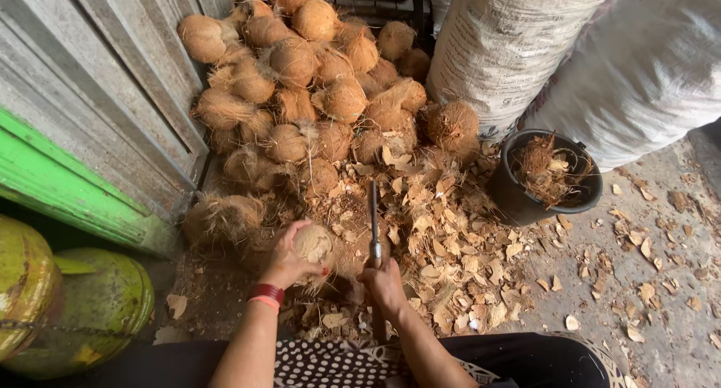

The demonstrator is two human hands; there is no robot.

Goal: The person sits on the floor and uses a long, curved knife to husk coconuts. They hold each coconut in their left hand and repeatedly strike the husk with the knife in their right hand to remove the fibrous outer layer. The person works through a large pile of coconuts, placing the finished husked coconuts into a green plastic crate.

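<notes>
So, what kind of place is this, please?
Probably a small coconut husking yard. A pile of husked coconuts lies by a wooden wall, husk chips cover the ground, and big filled sacks stand behind a black bucket.

Two hands are seen: the left hand (288,260) and the right hand (384,281). One coconut (314,245) is held, and one long blade (373,215) is gripped. Roughly thirty husked coconuts are heaped in one pile (315,87). One black bucket (518,200), two white sacks (511,42) and two green gas cylinders (98,313) are shown.
</notes>
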